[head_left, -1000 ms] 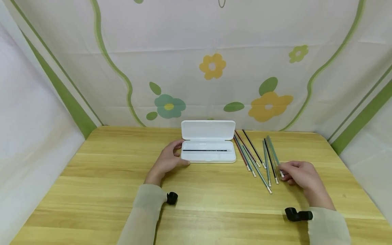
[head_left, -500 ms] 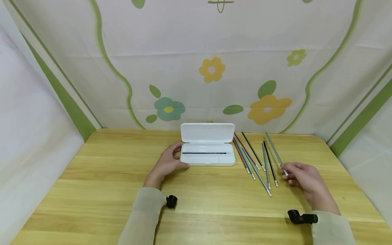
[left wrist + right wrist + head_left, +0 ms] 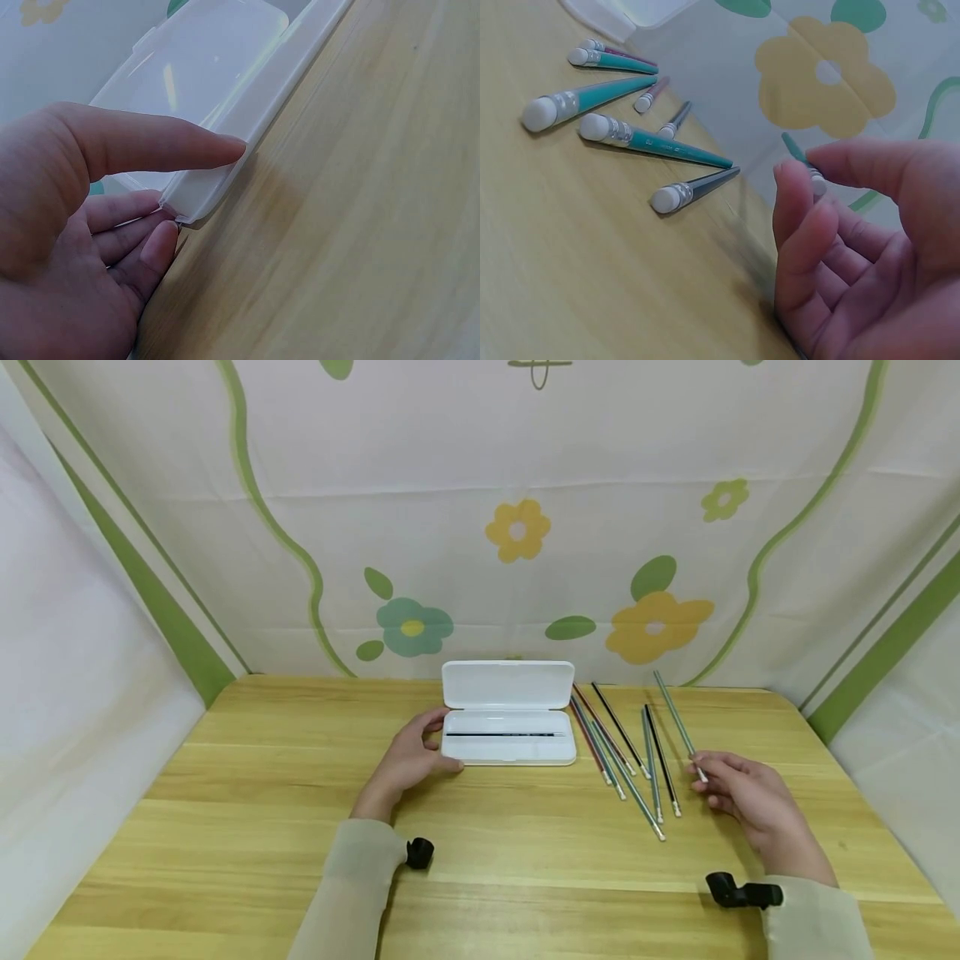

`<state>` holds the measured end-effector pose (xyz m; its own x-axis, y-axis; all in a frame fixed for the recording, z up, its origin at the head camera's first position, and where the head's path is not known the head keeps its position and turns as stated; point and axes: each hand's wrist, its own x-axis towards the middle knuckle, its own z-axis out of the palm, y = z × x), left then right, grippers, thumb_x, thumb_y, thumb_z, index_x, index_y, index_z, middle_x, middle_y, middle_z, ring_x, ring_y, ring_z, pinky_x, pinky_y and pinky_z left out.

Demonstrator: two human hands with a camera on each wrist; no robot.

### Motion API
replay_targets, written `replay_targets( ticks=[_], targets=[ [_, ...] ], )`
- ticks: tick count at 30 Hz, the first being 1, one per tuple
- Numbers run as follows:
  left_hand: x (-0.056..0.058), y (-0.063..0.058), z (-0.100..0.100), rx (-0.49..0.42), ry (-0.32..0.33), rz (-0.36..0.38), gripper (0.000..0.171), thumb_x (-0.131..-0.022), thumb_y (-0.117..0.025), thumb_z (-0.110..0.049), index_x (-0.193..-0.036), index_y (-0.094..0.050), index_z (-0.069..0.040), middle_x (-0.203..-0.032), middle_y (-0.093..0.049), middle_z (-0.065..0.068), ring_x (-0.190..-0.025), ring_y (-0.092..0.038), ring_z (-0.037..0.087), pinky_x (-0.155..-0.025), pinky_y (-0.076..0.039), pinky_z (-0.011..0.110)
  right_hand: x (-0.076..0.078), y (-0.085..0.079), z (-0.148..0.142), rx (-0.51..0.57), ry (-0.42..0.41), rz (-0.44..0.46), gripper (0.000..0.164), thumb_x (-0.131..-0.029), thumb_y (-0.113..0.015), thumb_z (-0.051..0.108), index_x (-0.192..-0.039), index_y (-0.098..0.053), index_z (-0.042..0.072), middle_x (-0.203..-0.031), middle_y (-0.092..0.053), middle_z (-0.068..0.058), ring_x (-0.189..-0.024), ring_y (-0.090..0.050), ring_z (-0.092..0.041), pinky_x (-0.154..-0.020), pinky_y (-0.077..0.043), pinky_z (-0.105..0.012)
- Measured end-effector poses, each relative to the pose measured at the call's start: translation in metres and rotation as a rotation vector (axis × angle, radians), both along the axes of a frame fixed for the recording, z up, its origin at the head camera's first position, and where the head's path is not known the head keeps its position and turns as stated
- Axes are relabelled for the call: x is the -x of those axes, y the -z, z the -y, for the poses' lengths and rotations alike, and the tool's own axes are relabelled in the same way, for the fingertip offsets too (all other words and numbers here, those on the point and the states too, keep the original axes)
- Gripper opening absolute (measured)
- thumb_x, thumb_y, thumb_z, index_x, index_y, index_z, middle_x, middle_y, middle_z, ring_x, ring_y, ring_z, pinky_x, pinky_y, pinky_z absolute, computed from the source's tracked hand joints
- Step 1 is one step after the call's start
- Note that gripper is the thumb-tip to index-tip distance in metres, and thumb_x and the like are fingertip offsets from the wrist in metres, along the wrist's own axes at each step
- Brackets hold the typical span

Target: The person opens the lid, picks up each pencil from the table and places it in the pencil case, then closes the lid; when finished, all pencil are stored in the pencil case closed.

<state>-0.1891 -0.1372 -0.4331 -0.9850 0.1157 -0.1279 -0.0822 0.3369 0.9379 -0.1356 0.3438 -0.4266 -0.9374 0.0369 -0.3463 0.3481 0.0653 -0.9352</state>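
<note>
A white pencil case point(image 3: 510, 752) stands with its lid raised near the back of the table, one black pencil point(image 3: 502, 734) lying lengthwise inside. My left hand point(image 3: 408, 762) holds the case by its left end. In the left wrist view the thumb point(image 3: 187, 146) lies along the front wall and the other fingers are at the corner. To the right, my right hand point(image 3: 750, 793) pinches a green pencil point(image 3: 675, 718) near its white eraser end, between thumb and fingertips. That pencil slants up and away, its far end over the table's back edge in the head view.
Between the case and my right hand lie several loose pencils: green point(image 3: 637, 797), black point(image 3: 660, 756) and dark red point(image 3: 588, 739), eraser ends towards me. Behind the wooden table point(image 3: 525, 877) hangs a flowered curtain point(image 3: 420, 510).
My right hand has drawn the green pencil away from the others, slightly to the right, and its far end has risen. The left hand stays at the case.
</note>
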Motion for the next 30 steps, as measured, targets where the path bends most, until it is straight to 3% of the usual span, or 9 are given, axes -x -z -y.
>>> replay_targets(
  ticks=[17,23,30],
  targets=[
    [0.000,-0.002,0.001,0.000,0.000,0.006,0.090,-0.077,-0.090,-0.002,-0.158,-0.053,-0.015,-0.155,-0.055,0.013,-0.122,-0.059,0.034,-0.108,-0.050,0.048,0.003,-0.004,0.005,0.058,-0.009,-0.083,0.014,-0.108,-0.067,0.029,-0.117,-0.075,0.023,-0.104,-0.077,0.013,-0.083,-0.068,-0.005,-0.068,-0.054,-0.022],
    [0.000,0.000,0.001,0.001,0.002,0.004,0.089,-0.077,-0.090,-0.002,-0.157,-0.053,-0.015,-0.156,-0.055,0.012,-0.123,-0.059,0.034,-0.110,-0.049,0.048,0.010,-0.016,0.017,0.044,-0.034,-0.141,0.012,-0.107,-0.069,0.026,-0.118,-0.074,0.023,-0.105,-0.077,0.012,-0.085,-0.068,-0.008,-0.069,-0.056,-0.021],
    [-0.001,-0.001,0.001,-0.001,-0.002,0.005,0.090,-0.076,-0.090,-0.001,-0.158,-0.053,-0.014,-0.155,-0.055,0.013,-0.121,-0.060,0.034,-0.107,-0.052,0.047,0.022,-0.037,0.040,-0.051,-0.072,-0.211,0.023,-0.106,-0.070,0.031,-0.124,-0.069,0.017,-0.104,-0.077,0.014,-0.086,-0.067,-0.008,-0.072,-0.056,-0.023]
  ],
)
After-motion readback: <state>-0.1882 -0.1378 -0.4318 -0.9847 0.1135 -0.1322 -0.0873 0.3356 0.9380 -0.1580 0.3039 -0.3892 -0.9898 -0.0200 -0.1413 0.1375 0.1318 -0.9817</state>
